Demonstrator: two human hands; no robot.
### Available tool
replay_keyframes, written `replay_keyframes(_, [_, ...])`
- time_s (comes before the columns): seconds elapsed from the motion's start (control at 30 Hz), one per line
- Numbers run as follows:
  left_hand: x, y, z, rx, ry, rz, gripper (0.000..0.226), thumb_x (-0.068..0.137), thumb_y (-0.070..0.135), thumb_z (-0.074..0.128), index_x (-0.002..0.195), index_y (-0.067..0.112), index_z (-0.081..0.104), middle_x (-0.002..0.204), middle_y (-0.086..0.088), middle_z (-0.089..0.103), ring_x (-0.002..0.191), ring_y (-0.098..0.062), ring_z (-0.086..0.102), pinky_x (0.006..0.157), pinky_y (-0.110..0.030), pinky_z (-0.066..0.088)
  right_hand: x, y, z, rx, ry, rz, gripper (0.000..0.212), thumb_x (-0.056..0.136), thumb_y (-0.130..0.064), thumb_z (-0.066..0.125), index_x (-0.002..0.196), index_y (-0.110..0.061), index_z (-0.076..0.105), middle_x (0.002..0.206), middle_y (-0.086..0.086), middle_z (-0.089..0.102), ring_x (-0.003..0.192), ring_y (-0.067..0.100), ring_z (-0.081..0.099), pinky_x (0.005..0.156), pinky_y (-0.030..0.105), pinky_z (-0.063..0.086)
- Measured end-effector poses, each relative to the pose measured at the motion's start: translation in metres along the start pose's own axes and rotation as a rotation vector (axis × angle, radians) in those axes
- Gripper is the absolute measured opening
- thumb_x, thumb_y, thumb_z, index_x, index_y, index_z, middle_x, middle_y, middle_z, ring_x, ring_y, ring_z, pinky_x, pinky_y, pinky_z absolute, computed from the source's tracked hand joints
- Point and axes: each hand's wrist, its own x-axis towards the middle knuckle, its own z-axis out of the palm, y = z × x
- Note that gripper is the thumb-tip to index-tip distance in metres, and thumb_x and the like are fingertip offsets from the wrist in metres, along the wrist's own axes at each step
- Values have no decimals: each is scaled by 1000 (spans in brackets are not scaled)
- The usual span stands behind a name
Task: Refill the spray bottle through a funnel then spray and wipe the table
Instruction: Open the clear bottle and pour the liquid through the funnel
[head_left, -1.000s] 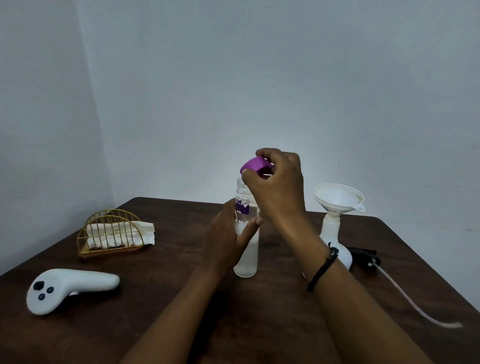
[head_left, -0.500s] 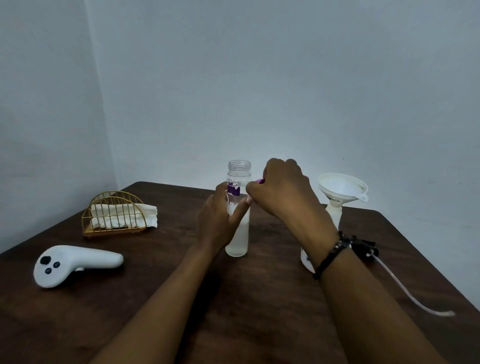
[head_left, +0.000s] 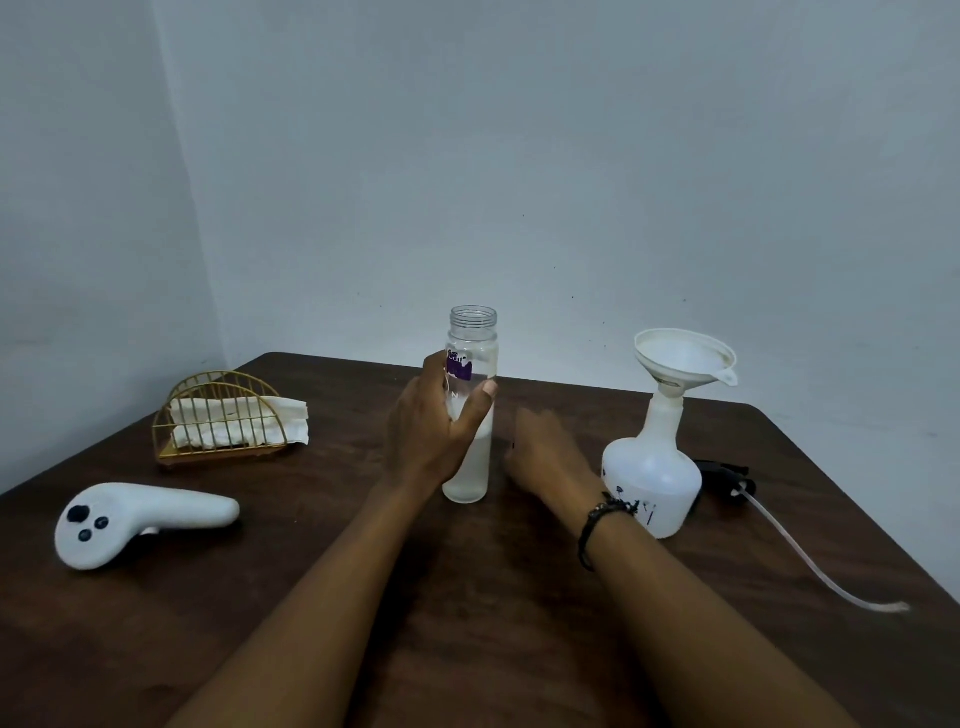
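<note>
My left hand (head_left: 431, 431) grips the uncapped bottle (head_left: 470, 415); right hand (head_left: 545, 449) blurred low, fingers' state unclear; next, pour into the funnel (head_left: 683, 358).

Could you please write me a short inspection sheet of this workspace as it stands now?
Surface: dark wooden table, no spills seen.
Job's things: clear bottle upright, uncapped, partly filled; white funnel seated in the spray bottle; napkins in gold wire holder.
Clutter: white controller.
Hands: left hand grips the clear bottle; right hand low beside it, blurred.
Cables: sprayer head with tube lying right of the spray bottle.
Surroundings: bare pale walls.
</note>
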Motion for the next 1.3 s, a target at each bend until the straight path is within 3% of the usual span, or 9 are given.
replay_keyframes(0.23, [-1, -1, 1, 7, 0, -3, 55, 85, 64, 47, 117, 20, 54, 96, 9, 64, 85, -13, 61, 70, -30, 47, 6, 8, 3, 51, 1, 10, 44, 92, -16, 61, 133, -10, 48, 136, 14, 52, 123, 31, 52, 97, 39, 48])
replay_keyframes(0.33, [-1, -1, 0, -1, -5, 1, 54, 85, 63, 47, 118, 21, 54, 103, 8, 66, 90, -14, 62, 74, -33, 50, 6, -4, -14, 108, 153, -22, 23, 93, -19, 55, 115, -10, 56, 111, 8, 62, 104, 29, 60, 78, 35, 51])
replay_keyframes(0.43, [-1, -1, 0, -4, -18, 2, 54, 86, 65, 45, 119, 23, 53, 103, 9, 65, 92, -14, 62, 77, -37, 51, -1, -20, -38, 341, 238, -88, 23, 94, -21, 43, 107, -11, 59, 96, -2, 60, 92, 23, 57, 66, 31, 39])
replay_keyframes(0.6, [0, -4, 0, -73, -31, 31, 51, 85, 61, 48, 120, 24, 52, 105, 4, 67, 93, -16, 64, 77, -42, 53, -19, -41, -50, 726, 100, -151, 26, 86, -43, 56, 98, -21, 63, 90, -7, 68, 84, 13, 63, 70, 32, 49])
replay_keyframes(0.73, [-3, 0, 0, -125, -34, 59, 42, 84, 55, 52, 114, 25, 56, 98, 7, 68, 87, -11, 65, 70, -39, 54, -21, -38, -40, 738, 68, -150, 35, 79, -36, 74, 109, -24, 59, 100, -7, 70, 92, 7, 65, 86, 34, 55])
replay_keyframes(0.93, [-5, 18, -1, -185, -68, 121, 44, 80, 54, 56, 115, 28, 58, 90, 22, 63, 82, 4, 63, 63, -7, 40, -34, -32, -46, 758, 204, -111, 44, 68, -39, 78, 103, -17, 63, 96, 1, 73, 89, 17, 69, 84, 42, 57])
replay_keyframes(1.1, [-9, 40, -4, -323, -156, 320, 31, 81, 38, 60, 108, 25, 56, 84, 22, 63, 69, 2, 60, 59, -9, 39, -67, -17, -60, 676, 346, -120, 35, 67, -47, 75, 94, -28, 62, 85, -9, 71, 79, 4, 67, 76, 38, 59])
replay_keyframes(1.2, [-17, 48, 2, -367, -226, 412, 45, 91, 49, 50, 119, 16, 58, 91, 13, 66, 75, -9, 64, 62, -26, 48, -96, -3, -77, 605, 466, -109, 36, 68, -53, 73, 95, -30, 62, 84, -12, 71, 78, 2, 67, 72, 37, 59])
replay_keyframes(1.3, [-27, 61, 14, -355, -207, 412, 51, 98, 57, 33, 112, 17, 62, 95, 18, 65, 83, 0, 63, 68, -17, 47, -123, 17, -92, 543, 606, -109, 43, 67, -60, 70, 94, -29, 62, 83, -12, 70, 76, 4, 67, 68, 37, 59])
